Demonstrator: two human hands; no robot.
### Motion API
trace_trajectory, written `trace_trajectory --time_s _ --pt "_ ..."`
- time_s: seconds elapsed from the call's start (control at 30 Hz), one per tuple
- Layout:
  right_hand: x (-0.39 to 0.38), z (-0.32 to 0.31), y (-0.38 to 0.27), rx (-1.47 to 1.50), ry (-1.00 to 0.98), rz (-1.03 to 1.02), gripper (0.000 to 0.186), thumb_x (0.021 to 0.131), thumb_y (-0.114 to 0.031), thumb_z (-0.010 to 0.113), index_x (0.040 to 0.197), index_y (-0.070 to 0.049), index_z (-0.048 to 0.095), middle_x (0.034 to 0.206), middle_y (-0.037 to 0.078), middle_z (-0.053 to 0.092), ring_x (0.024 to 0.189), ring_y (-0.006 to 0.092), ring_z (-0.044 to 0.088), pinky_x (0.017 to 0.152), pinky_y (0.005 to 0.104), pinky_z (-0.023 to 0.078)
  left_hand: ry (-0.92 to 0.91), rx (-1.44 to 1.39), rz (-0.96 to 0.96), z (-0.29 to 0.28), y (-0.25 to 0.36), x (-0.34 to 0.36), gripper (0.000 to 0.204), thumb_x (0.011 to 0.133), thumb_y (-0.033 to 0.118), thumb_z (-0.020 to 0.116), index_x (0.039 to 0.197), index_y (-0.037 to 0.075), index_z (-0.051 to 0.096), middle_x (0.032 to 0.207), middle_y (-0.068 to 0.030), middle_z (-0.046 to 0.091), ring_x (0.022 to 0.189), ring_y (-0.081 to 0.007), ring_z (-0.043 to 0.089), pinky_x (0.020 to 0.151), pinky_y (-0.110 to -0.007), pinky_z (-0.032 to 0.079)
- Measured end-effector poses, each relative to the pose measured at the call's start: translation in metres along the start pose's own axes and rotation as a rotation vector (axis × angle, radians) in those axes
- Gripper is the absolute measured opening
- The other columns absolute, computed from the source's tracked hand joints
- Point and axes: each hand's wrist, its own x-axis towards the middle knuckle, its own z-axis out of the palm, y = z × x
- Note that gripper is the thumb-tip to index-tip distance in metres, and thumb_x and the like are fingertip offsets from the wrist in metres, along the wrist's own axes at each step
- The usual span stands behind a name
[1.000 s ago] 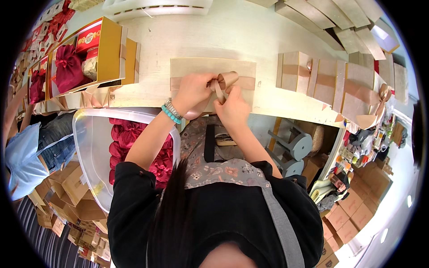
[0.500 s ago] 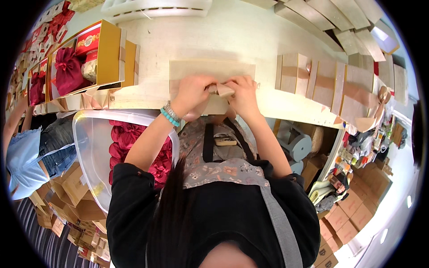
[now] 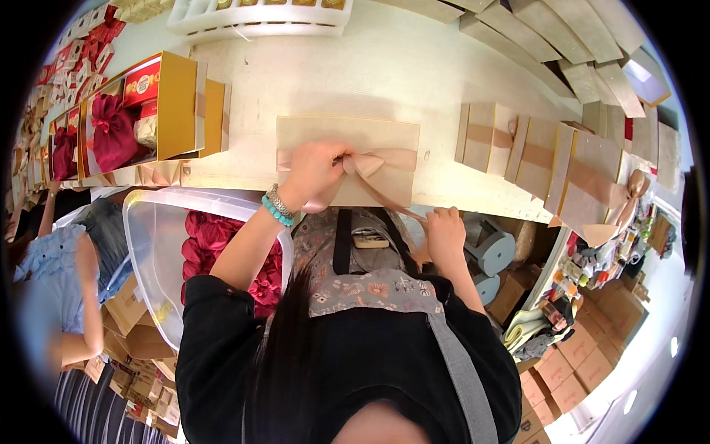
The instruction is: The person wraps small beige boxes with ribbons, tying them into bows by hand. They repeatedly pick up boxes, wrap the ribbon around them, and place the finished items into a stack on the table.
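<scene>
A flat beige gift box [image 3: 310, 130] lies on the table in front of me. Around its middle runs a pale pinkish-beige ribbon [image 3: 397, 160], partly formed into a bow. My left hand [image 3: 318, 170], with a silver watch and turquoise beads at the wrist, pinches the bow at the box's centre. Off the box's near right corner, my right hand [image 3: 447, 232] is closed on a tail of the same ribbon. That tail is stretched taut from the knot. My left hand hides the bow's left side.
Beside me on the left, a clear plastic tub [image 3: 133, 244] holds dark red satin pouches [image 3: 211, 244]. Open gold gift boxes [image 3: 177, 103] stand at the table's left. Ribboned beige boxes [image 3: 484, 137] line the right, with a white foam tray [image 3: 259, 22] at the back. A co-worker [image 3: 55, 274] is at far left.
My right hand has moved from the box's centre down and right, drawing out the ribbon tail. My left hand stays near the knot. The co-worker's arm at left has shifted.
</scene>
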Motion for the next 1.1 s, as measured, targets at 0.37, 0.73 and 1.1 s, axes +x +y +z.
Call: trace_trajectory --time_s 0.37,0.73,1.1 --pt "0.068 0.005 -0.087 0.77 0.315 -0.09 0.015 0.076 -0.013 0.066 0.088 -0.003 0.064 0.073 0.015 0.061 0.066 0.0349 0.059 0.059 0.0426 0.048 -0.018 -0.064 -0.027 0.001 0.001 0.0 0.018 0.072 0.005 0.061 0.086 0.013 0.069 0.073 -0.0083 0.064 0.066 -0.0273 0.062 0.058 -0.036 0.047" --pt "0.132 -0.014 -0.072 0.945 0.167 -0.459 0.03 0.064 0.008 0.063 0.091 -0.006 0.06 0.089 0.01 0.059 0.09 0.0325 0.054 0.075 0.0387 0.045 0.008 -0.018 0.057 -0.004 -0.003 -0.006 0.033 0.076 -0.001 0.061 0.104 0.007 0.045 0.079 -0.0082 0.064 0.063 -0.0229 0.06 0.056 -0.033 0.046" --pt "0.144 0.014 -0.099 0.674 0.589 -0.277 0.018 0.065 -0.009 0.069 0.069 -0.009 0.051 0.07 0.008 0.053 0.074 0.0274 0.054 0.061 0.038 0.043 -0.059 -0.077 0.021 -0.013 -0.001 -0.004 0.042 0.079 0.006 0.066 0.113 0.006 0.041 0.071 -0.0074 0.061 0.061 -0.0218 0.059 0.056 -0.03 0.045"
